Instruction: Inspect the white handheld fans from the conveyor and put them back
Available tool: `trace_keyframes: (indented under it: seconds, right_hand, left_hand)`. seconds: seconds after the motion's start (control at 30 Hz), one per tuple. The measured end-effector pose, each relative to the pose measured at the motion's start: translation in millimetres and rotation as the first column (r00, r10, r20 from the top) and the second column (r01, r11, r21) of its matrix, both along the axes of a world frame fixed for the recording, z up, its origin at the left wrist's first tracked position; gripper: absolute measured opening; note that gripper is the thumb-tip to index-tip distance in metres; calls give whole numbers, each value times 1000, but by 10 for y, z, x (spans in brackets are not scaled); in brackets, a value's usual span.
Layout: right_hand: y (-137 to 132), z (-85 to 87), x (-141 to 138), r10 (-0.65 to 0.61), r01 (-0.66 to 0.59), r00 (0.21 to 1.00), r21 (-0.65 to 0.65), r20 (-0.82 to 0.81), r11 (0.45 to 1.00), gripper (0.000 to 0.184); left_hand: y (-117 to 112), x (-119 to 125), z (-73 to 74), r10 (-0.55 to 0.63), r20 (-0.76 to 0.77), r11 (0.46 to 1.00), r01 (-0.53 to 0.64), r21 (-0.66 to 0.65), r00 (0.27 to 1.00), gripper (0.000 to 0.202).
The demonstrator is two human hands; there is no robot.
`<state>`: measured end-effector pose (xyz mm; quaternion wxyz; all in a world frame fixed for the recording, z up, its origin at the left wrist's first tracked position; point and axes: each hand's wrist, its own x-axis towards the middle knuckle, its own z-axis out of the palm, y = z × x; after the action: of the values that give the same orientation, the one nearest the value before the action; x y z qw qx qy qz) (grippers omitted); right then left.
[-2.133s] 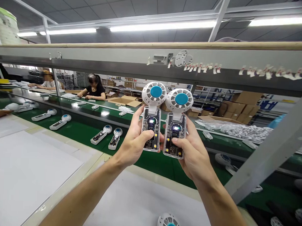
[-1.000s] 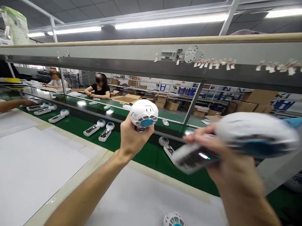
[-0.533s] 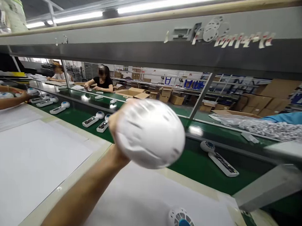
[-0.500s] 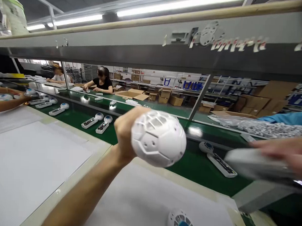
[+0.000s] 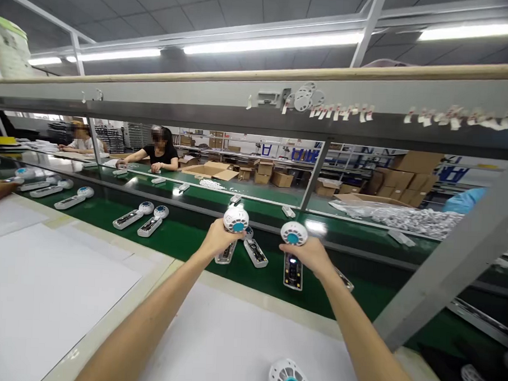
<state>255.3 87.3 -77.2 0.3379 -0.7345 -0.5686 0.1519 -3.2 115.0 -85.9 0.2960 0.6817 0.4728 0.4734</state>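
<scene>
My left hand [image 5: 217,238] is closed around a white handheld fan [image 5: 236,218] with a round head and a blue centre. Its open handle hangs below, over the green belt. In my right hand [image 5: 312,254] is a second white handheld fan [image 5: 294,232], its handle pointing down with the circuit board exposed and a small light glowing. Between the two hands, another fan [image 5: 256,253] lies on the belt, its head partly hidden by my left hand's fan. A further fan [image 5: 290,378] rests on the white worktop, cut off by the bottom edge.
Several open-handled fans [image 5: 153,221] lie along the green belt [image 5: 184,238] to the left. A slanting metal post [image 5: 448,261] stands at the right. Beyond the belt are small white parts [image 5: 412,220] in a heap and a co-worker [image 5: 161,153]. Another person's hand [image 5: 4,188] reaches in at far left.
My left hand's fan has gone from close before the camera to over the belt, its blue side now visible. My right hand has moved left with its fan. The view has shifted.
</scene>
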Motion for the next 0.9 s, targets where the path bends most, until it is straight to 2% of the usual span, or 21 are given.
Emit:
trace_keyframes:
  seconds: [0.1,0.17,0.27,0.37,0.53,0.63,0.73,0.8,0.9]
  right_hand:
    - [107,-192,-47,-18,45,987,-169,157,985,33]
    - [127,-279,-87,16,39,975,-245,221,969,35]
    - [127,-331,-81,81,19,959,-349,271,937,34]
    - [135,-301,31,115,9,950,-397,289,918,33]
    - [187,-286,269,8,133,930,-359,367,924,36]
    - [229,-385,331,-94,252,910,-359,403,899,41]
    - [265,-505,334,-132,303,908,-405,398,863,42]
    - [274,-553,328,-128,298,915,-426,383,854,41]
    - [260,-557,324,-97,247,938,-449,332,859,35]
  left_hand:
    - [150,38,-269,-22,-78,989,10,-149,997,24]
    - [231,55,-433,29,-144,979,-57,-196,989,27]
    - [322,31,-623,157,-277,956,-216,-197,948,33]
    - [364,-59,-736,249,-427,927,-342,-155,869,36]
    - [318,-173,-745,349,-565,888,-457,-57,747,40]
    - [286,-74,-676,317,-594,902,-428,-53,740,41]
    - [314,148,-622,177,-603,914,-358,-193,777,40]
    - [369,299,-602,102,-578,894,-329,-304,810,40]
    - [466,439,-566,60,-492,844,-308,-440,868,39]
